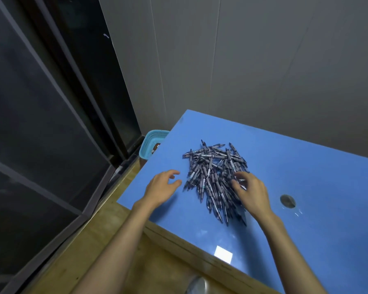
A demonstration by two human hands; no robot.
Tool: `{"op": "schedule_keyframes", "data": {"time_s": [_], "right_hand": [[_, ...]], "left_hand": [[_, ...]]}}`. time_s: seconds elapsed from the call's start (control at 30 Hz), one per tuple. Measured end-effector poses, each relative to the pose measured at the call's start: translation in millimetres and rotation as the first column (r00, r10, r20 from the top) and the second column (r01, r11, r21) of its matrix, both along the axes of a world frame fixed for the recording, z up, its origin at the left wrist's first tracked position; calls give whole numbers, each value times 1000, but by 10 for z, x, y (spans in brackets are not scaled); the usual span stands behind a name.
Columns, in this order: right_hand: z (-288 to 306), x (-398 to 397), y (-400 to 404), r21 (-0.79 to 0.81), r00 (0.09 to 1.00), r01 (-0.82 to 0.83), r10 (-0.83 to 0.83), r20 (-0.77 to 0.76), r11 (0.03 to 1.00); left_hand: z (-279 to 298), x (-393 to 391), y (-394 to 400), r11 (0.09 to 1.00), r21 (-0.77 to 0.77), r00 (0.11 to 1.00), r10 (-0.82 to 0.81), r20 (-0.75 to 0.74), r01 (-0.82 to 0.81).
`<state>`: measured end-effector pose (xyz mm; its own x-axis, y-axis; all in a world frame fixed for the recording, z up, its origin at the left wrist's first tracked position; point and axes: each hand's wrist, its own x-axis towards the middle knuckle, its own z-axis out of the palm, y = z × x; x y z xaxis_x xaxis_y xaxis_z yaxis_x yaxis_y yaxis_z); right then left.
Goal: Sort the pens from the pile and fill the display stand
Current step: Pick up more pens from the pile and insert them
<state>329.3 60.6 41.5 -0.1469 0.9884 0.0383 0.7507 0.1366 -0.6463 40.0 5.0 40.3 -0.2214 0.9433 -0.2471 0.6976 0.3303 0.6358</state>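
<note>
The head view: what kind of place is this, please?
Probably a plain indoor workroom or packing station: a blue table against bare grey wall panels, a pile of pens, and a plastic basket beside it.

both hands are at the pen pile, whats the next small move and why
Probably close the right hand on a few pens and lift them clear. Its fingers already curl into the pile of pens, while the left hand hovers open beside it on the blue table. No display stand is in view.
</note>
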Motion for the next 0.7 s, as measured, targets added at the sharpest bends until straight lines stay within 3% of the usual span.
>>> {"op": "schedule_keyframes", "data": {"time_s": [0.2,0.43,0.7], "right_hand": [[-78,-53,66,-41,996,85,-84,9,996],[-89,-111,37,-74,981,190,-192,-28,979],[-29,-125,-79,-99,944,330,-330,17,939]], "left_hand": [[-247,-46,304,995,-84,997,-39,71,45],[-430,53,655,994,-97,998,-49,-40,45],[-534,39,976,991,-103,995,-92,-36,87]]}}
